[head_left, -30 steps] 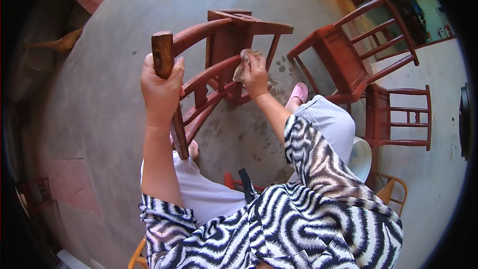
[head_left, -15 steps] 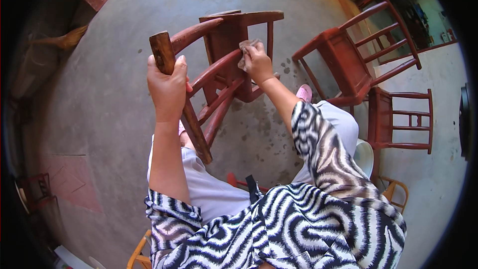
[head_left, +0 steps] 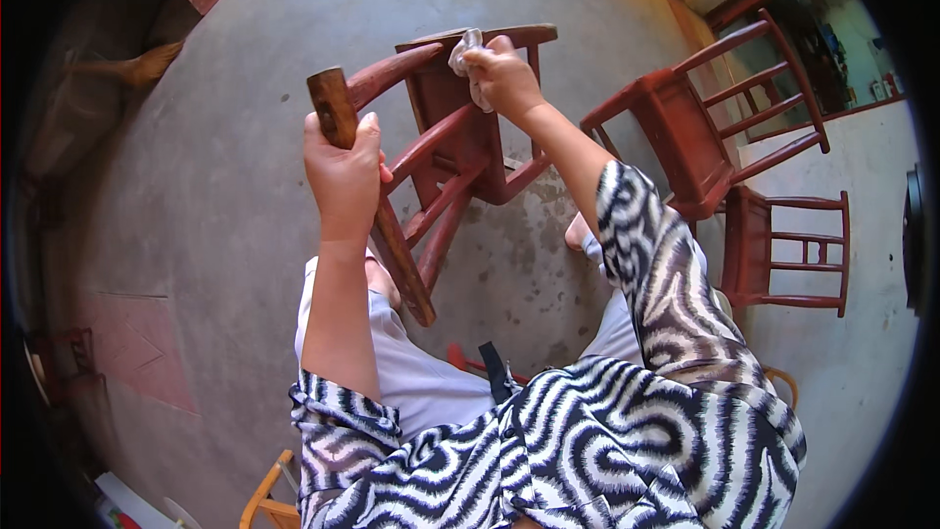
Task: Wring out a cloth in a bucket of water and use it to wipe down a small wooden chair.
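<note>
A dark red wooden chair (head_left: pixel 452 152) is tipped over on the floor in front of me. My left hand (head_left: pixel 343 171) is closed around its worn brown top rail (head_left: pixel 403 269), thumb along the near side. In my right hand (head_left: pixel 507 78) a crumpled, pale grey cloth (head_left: pixel 472 61) is pinched between the fingers. The cloth hangs over the far part of the chair, by the seat. Whether it touches the wood there I cannot tell.
Two more red chairs stand to the right, one farther (head_left: pixel 676 127) and one nearer (head_left: pixel 749 245) by the wall. Wet spots (head_left: pixel 529 264) mark the concrete floor. A yellowish wooden chair part (head_left: pixel 269 490) shows at the lower left.
My right hand has moved up and away with the cloth, from the curved post to the chair's far part. My left hand and the chair have shifted slightly right.
</note>
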### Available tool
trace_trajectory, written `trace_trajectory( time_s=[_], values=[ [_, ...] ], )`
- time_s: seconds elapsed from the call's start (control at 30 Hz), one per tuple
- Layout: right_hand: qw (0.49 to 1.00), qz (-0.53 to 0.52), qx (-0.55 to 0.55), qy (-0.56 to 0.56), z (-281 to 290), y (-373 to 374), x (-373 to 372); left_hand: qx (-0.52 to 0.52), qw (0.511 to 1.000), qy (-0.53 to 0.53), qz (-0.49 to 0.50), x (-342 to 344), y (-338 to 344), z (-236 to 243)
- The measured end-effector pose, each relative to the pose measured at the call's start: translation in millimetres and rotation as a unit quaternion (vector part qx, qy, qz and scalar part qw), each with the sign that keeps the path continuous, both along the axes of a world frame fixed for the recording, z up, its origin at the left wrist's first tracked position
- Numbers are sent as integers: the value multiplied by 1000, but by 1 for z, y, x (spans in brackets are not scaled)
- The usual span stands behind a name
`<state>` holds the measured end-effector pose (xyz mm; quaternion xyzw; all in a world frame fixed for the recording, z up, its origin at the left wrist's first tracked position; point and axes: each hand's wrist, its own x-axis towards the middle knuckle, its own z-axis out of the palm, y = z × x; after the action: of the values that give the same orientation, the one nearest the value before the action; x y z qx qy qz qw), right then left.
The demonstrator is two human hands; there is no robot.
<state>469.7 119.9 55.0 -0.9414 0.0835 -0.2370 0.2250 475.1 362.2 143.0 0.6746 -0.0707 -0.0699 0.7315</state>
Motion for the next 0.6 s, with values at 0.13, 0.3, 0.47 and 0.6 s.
trace_trajectory(
  time_s=[0.13,0.3,0.47,0.6],
  values=[
    [996,15,-87,22,-25,1,-22,-4,1000,-11,-16,-7,-8,0],
    [999,-24,30,-37,-48,4,-56,63,994,-88,-1,-9,-9,-19],
    [987,-94,123,49,-129,7,-144,20,1000,-7,-8,-12,-15,0],
    [953,-126,256,98,-138,-21,-159,15,1000,-2,18,-5,-10,0]
  ],
)
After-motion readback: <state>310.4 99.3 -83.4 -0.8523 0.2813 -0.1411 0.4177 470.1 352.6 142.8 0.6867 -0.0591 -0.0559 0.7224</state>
